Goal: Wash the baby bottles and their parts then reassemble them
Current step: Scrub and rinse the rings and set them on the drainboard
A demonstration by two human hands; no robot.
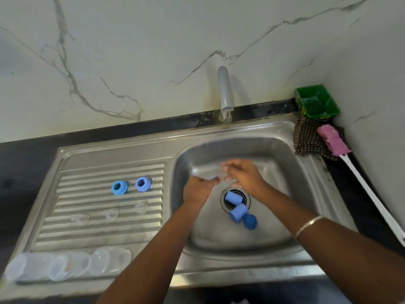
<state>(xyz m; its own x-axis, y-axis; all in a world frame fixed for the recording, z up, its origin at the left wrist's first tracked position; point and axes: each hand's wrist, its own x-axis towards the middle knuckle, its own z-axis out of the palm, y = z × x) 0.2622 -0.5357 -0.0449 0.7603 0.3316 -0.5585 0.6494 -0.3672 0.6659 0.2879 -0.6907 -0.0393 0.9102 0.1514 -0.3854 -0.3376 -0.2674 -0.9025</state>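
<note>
Looking down from the head camera, both hands met over the sink basin [274, 150]: the left hand [200, 187] and right hand [245, 176] seemed to work something small and bluish between them, but blur hid whether the fingers clamped it. Three blue caps [238, 210] lay by the drain. Two blue collars [131, 185] and clear teats [110, 215] sat on the drainboard [87, 235], with three clear bottles [68, 265] at its front edge. Wet plastic probably handles light and slippery; gripping by the rims seemed safest. No writing was legible.
</note>
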